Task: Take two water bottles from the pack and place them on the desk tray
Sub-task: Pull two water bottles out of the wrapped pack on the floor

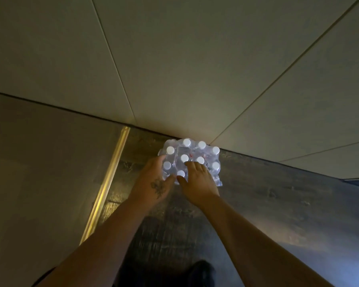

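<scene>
I am looking straight down at a dark wood-grain floor [257,204] in dim light. At the centre of the frame, against the foot of a pale panelled wall [174,69], sits a pack of water bottles [192,157] wrapped in clear, crinkled plastic. Nine white caps show through the wrap, standing in rough rows.

Both my bare forearms reach up from the bottom of the frame to the pack. My left hand [153,181], with a flower tattoo on its back, lies against the left side of the pack; its fingers curl onto the plastic beside a cap on that edge, and its thumb points right along the near edge. My right hand [197,183] lies on top of the near right part of the pack, fingers spread flat over the wrap, fingertips close to two caps in the middle row. The two thumbs nearly meet below the nearest cap [181,173].

Neither grip has closed around a single bottle; both hands press on the wrapping, and I cannot tell whether they pinch the plastic.

A brass-coloured strip [106,187] runs diagonally across the floor at the left. A dark shoe [201,272] shows at the bottom centre.
</scene>
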Demonstrator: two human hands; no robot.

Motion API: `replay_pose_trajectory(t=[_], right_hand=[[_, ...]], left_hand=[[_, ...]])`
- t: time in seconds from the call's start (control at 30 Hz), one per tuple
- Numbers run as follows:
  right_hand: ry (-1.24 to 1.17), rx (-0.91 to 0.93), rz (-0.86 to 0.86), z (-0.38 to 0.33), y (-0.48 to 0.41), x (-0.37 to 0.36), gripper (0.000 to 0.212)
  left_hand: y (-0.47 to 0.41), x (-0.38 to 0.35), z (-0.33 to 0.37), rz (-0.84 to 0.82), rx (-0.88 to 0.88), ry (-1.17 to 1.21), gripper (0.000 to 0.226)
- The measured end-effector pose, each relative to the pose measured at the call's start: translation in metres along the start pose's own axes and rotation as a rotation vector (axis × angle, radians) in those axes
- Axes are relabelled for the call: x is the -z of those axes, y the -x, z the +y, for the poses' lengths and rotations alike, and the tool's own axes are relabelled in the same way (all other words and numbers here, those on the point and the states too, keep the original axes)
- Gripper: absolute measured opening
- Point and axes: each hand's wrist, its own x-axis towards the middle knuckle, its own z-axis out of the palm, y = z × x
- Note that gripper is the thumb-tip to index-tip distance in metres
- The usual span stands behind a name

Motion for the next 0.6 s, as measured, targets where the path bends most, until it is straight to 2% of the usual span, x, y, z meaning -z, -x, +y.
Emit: replay_pose_trajectory(t=[0.13, 0.33, 0.53, 0.6], right_hand=[[0.153, 0.098, 0.069, 0.017, -0.056, -0.035, 0.066], [0.4, 0.132, 0.206, 0.034, -0.095, -0.053, 0.055], [0.445, 0.124, 0.227, 0.038, -0.11, -0.054, 0.048], [0.458, 0.122, 0.242, 0.038, -0.114, -0.055, 0.048]], left_hand=[[-0.044, -0.027, -0.031, 0.016, -0.09, -0.094, 0.064], [-0.084, -0.039, -0.053, -0.031, -0.173, -0.299, 0.073], [-0.095, -0.043, -0.047, -0.166, -0.205, -0.49, 0.086], [-0.095, -0.044, -0.044, -0.163, -0.207, -0.492, 0.091]])
